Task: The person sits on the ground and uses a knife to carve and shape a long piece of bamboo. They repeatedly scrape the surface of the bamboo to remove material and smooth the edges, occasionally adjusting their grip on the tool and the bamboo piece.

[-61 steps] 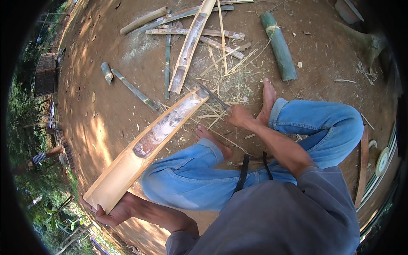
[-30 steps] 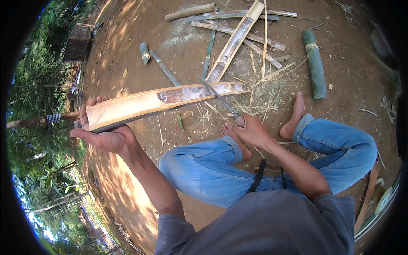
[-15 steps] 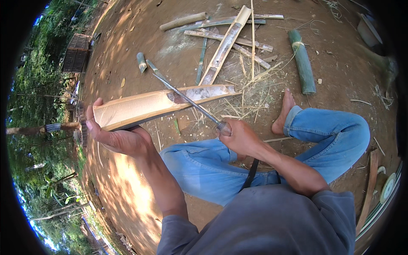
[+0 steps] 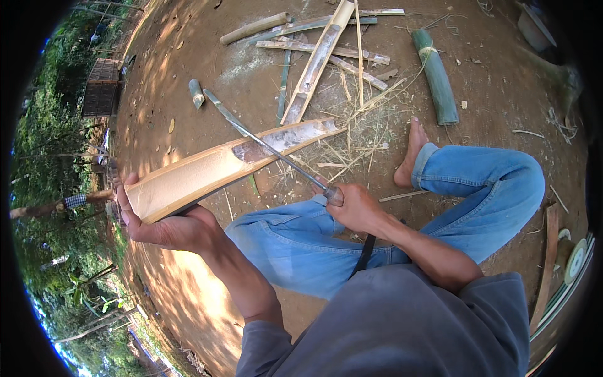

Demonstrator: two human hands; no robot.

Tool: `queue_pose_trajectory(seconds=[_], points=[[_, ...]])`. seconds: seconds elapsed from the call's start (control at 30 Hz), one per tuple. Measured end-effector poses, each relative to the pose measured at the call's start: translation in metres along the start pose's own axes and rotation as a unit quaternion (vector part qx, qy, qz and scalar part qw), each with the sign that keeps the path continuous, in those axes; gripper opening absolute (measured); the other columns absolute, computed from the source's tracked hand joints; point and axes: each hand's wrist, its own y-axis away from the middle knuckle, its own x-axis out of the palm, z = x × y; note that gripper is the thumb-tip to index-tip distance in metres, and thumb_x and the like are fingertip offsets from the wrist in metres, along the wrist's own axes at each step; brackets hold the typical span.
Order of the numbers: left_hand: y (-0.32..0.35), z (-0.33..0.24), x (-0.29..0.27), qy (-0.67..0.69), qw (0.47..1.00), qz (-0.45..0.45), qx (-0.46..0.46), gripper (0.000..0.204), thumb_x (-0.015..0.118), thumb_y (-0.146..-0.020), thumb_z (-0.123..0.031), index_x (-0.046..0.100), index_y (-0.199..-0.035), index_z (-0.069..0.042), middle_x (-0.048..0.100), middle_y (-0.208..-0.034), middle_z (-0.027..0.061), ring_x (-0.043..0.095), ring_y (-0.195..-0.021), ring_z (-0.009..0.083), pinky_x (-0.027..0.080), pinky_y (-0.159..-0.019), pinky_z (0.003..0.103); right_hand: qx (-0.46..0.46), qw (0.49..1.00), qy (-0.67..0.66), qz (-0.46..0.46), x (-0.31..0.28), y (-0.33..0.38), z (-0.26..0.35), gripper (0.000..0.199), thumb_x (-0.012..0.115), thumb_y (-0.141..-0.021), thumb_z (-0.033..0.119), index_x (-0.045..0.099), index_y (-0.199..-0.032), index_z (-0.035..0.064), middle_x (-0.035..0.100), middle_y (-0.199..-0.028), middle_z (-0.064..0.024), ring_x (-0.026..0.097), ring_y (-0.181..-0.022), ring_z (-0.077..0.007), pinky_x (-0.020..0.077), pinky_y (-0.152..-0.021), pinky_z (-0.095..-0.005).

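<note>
Bare brown dirt ground (image 4: 188,56) lies in dappled sunlight. Cut bamboo strips (image 4: 326,47) lie scattered on it; a green bamboo section (image 4: 434,78) lies right of them. Trees (image 4: 50,125) stand far left.

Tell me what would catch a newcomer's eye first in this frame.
First, the long split bamboo half running across the middle, its pale hollow side up, gripped at the near end by the left hand. Next, the long blade that the right hand holds by the handle, lying across the bamboo. Beyond them, bamboo strips and a green bamboo section lie scattered on the bare dirt ground.
</note>
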Motion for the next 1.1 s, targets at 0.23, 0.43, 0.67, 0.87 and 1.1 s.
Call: queue_pose_trajectory(seconds=[0.23,0.43,0.67,0.87,1.1], points=[[-0.001,0.002,-0.013,0.01,1.0,0.007,-0.018,0.047,0.036,-0.093,-0.041,0.057,-0.112,-0.004,0.057,-0.109,0.0093,0.055,-0.107,0.0233,0.046,-0.093,0.04,-0.124,0.99,-0.018,-0.065,0.009,0.006,-0.011,0.02,0.063,-0.077,0.013,0.061,-0.088,-0.0044,0.061,-0.067,-0.0216,0.064,-0.063,-0.0363,0.0488,-0.061,-0.0429],[0.002,0.005,-0.014,0.02,1.0,-0.007,-0.011,0.048,0.036,-0.092,-0.04,0.058,-0.111,-0.003,0.058,-0.106,0.0098,0.056,-0.105,0.0231,0.047,-0.092,0.039,-0.171,0.979,0.044,-0.1,0.01,0.006,-0.016,0.02,0.064,-0.077,0.017,0.06,-0.082,-0.0024,0.059,-0.064,-0.0223,0.062,-0.059,-0.0361,0.0481,-0.059,-0.0441],[-0.002,0.006,-0.023,-0.013,1.0,-0.007,-0.01,0.049,0.036,-0.091,-0.042,0.059,-0.109,-0.003,0.057,-0.102,0.0091,0.055,-0.103,0.0229,0.047,-0.091,0.039,-0.143,0.984,0.034,-0.097,0.014,-0.005,-0.036,0.024,0.065,-0.077,0.019,0.063,-0.09,-0.0008,0.061,-0.07,-0.0235,0.062,-0.063,-0.0392,0.0478,-0.059,-0.0452],[-0.01,0.01,-0.028,-0.016,0.999,-0.026,-0.018,0.051,0.037,-0.09,-0.044,0.058,-0.11,-0.001,0.057,-0.104,0.0093,0.055,-0.103,0.0225,0.047,-0.09,0.04,-0.06,0.994,0.059,-0.073,0.001,-0.028,-0.052,0.026,0.063,-0.077,0.016,0.064,-0.097,-0.0012,0.063,-0.075,-0.0254,0.063,-0.07,-0.0431,0.0486,-0.063,-0.0469],[-0.01,0.012,-0.033,-0.032,0.998,-0.042,-0.023,0.054,0.04,-0.088,-0.045,0.056,-0.113,0.0,0.057,-0.104,0.0114,0.058,-0.101,0.0242,0.049,-0.09,0.041,0.019,0.994,0.059,-0.095,-0.008,-0.045,-0.073,0.025,0.062,-0.079,0.021,0.063,-0.087,-0.0026,0.063,-0.076,-0.028,0.064,-0.074,-0.0437,0.0497,-0.066,-0.048]])
